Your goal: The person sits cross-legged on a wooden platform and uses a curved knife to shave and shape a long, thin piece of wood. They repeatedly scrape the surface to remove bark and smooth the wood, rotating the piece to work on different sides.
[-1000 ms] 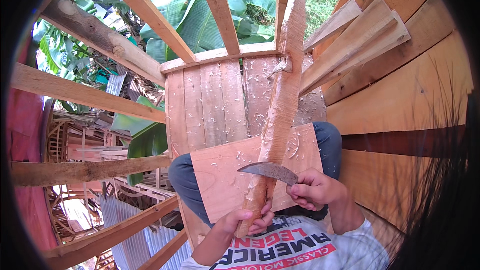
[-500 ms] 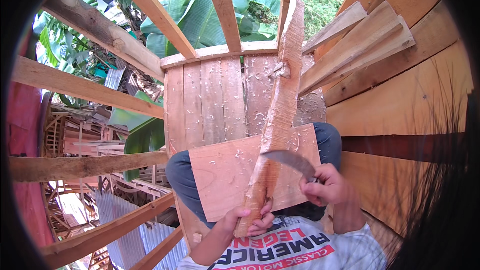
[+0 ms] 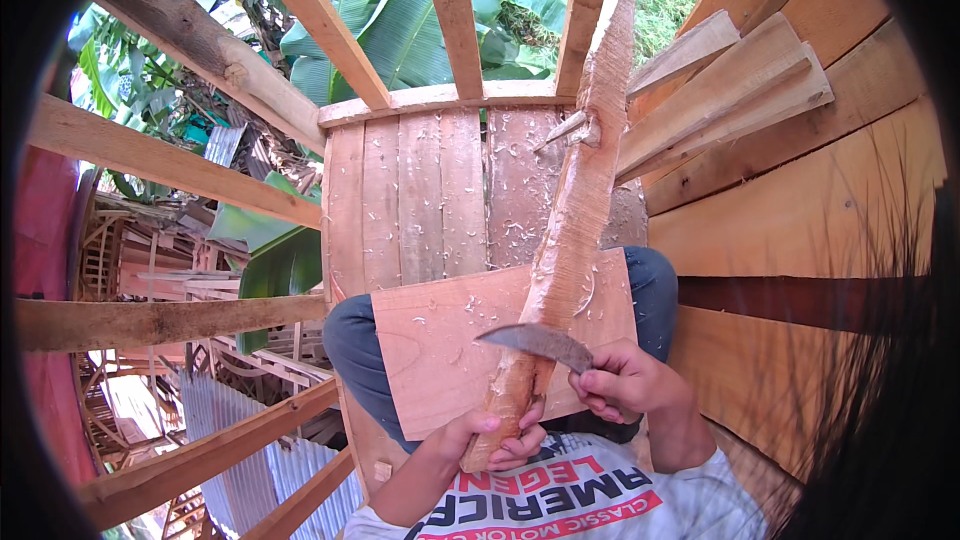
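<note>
A long rough plank point(image 3: 580, 210) slants away from me, its near end low over my lap. My left hand point(image 3: 508, 437) is wrapped round that near end. In my right hand point(image 3: 628, 382) is a knife point(image 3: 540, 342) with a curved blade; the fist hides its handle. The blade lies across the plank a short way above my left hand, its tip reaching past the plank's left edge. Under the plank, a flat board point(image 3: 430, 335) rests across my legs with a few pale shavings on it.
Wood shavings are scattered over the slatted wooden floor point(image 3: 420, 200) ahead. Several cut boards point(image 3: 720, 90) lean at the far right, beside a plank wall point(image 3: 800, 210). Wooden rails point(image 3: 170, 325) run along the left, with corrugated metal sheets point(image 3: 230, 440) beyond. Banana leaves point(image 3: 390, 40) hang outside.
The knife and my right hand have moved down along the plank, toward my left hand. The plank's far end has swung to the right.
</note>
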`<act>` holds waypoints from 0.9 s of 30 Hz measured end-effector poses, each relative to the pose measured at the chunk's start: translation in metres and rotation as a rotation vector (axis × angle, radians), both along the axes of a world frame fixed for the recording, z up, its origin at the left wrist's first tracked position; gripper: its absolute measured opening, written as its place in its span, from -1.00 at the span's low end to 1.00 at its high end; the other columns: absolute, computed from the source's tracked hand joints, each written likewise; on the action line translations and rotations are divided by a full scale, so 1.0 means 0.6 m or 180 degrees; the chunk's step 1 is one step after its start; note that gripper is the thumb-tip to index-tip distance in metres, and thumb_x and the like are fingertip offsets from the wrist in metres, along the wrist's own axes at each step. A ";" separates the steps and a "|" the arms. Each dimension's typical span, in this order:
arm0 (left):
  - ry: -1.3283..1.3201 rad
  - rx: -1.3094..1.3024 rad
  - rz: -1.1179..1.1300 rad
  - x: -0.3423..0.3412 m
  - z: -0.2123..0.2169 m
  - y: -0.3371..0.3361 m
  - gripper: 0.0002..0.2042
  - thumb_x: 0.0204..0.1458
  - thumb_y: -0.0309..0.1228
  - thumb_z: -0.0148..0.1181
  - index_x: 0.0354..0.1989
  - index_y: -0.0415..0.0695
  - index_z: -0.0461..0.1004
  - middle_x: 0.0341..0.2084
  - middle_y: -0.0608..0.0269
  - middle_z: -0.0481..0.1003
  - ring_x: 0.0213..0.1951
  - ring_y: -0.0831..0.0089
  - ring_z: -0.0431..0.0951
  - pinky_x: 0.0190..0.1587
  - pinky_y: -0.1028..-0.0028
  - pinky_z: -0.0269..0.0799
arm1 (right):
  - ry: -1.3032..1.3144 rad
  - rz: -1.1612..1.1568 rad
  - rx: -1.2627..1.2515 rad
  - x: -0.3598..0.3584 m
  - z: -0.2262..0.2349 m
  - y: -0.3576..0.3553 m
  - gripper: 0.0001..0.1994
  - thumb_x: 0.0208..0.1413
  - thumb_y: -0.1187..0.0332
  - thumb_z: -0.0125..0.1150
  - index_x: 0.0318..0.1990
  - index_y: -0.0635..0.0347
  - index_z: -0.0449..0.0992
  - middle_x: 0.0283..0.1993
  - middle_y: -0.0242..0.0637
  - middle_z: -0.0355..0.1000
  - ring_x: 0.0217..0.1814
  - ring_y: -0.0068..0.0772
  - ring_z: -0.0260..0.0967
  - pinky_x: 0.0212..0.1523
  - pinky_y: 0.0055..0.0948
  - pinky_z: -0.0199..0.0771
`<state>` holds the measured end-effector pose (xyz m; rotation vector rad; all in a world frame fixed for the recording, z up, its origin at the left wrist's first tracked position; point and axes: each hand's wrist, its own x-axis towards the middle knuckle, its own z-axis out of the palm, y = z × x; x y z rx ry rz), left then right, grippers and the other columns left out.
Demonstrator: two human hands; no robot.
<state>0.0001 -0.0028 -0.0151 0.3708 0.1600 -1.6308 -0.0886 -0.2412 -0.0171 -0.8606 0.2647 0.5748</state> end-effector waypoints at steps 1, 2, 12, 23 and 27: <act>-0.0016 0.0010 0.0032 0.000 0.002 0.002 -0.49 -0.09 0.02 0.25 -0.29 -0.12 0.16 -0.63 0.41 0.17 -0.68 0.69 0.19 -0.66 0.69 0.10 | 0.0014 -0.0102 -0.0131 0.002 0.003 -0.004 -0.77 0.32 0.31 0.04 -0.33 0.27 0.45 -0.59 -0.47 0.32 -0.68 -0.72 0.23 -0.69 -0.68 0.21; -0.0031 0.0019 0.0063 0.001 0.004 0.004 -0.49 -0.09 0.02 0.25 -0.29 -0.12 0.16 -0.63 0.41 0.17 -0.68 0.68 0.19 -0.66 0.69 0.10 | 0.0028 -0.0204 -0.0263 0.005 0.005 -0.010 -0.77 0.32 0.32 0.04 -0.34 0.27 0.45 -0.59 -0.46 0.32 -0.68 -0.72 0.23 -0.69 -0.68 0.21; 0.0104 -0.0114 0.0088 0.011 0.001 0.007 -0.49 -0.09 -0.01 0.26 -0.28 -0.13 0.17 -0.61 0.40 0.18 -0.66 0.68 0.20 -0.66 0.69 0.11 | -0.0213 -0.0123 -0.0526 0.007 -0.003 -0.013 -0.85 0.15 0.48 0.22 -0.16 0.35 0.51 -0.55 -0.41 0.36 -0.58 -0.64 0.35 -0.59 -0.64 0.32; 0.0456 -0.0426 0.0430 0.016 -0.028 0.033 -0.52 -0.09 -0.09 0.30 -0.27 -0.15 0.17 -0.60 0.37 0.20 -0.67 0.67 0.22 -0.68 0.70 0.13 | 0.0032 -0.0245 -0.0007 -0.002 -0.028 -0.002 -0.81 0.23 0.50 0.05 -0.03 0.35 0.40 -0.44 -0.33 0.36 -0.57 -0.58 0.35 -0.57 -0.62 0.36; 0.0358 -0.0385 0.0407 0.014 -0.035 0.041 -0.52 -0.08 -0.09 0.29 -0.27 -0.13 0.16 -0.60 0.37 0.20 -0.68 0.67 0.21 -0.70 0.70 0.14 | -0.0076 -0.0178 -0.0214 -0.007 -0.033 0.009 -0.84 0.19 0.44 0.14 -0.16 0.33 0.40 -0.45 -0.35 0.32 -0.61 -0.60 0.29 -0.65 -0.60 0.29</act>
